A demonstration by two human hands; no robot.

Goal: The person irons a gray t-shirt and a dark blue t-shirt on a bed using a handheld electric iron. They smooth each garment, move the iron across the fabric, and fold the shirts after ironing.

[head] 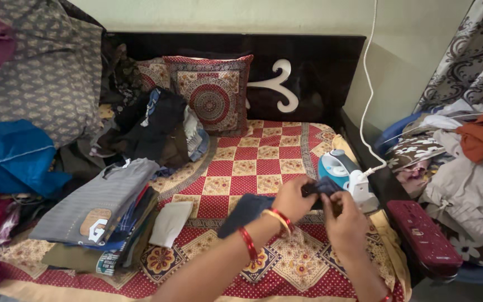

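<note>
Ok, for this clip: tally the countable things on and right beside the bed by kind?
Hands: 2, left hand and right hand, both on the dark cloth
Dark cloth: 1
Steam iron: 1
Patterned cushions: 2
Folded-clothes stack: 1
White folded cloth: 1
Total: 8

Matt dark cloth garment (252, 208); glossy plastic iron (339, 169); printed woven cotton bedspread (252, 162); polished dark wood headboard (320, 67); smooth shiny red bangles (282, 218); soft folded cloth stack (99, 215).

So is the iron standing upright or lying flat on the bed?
Upright. The iron stands on its heel at the bed's right edge, its white cord running up the wall, just behind both hands.
</note>
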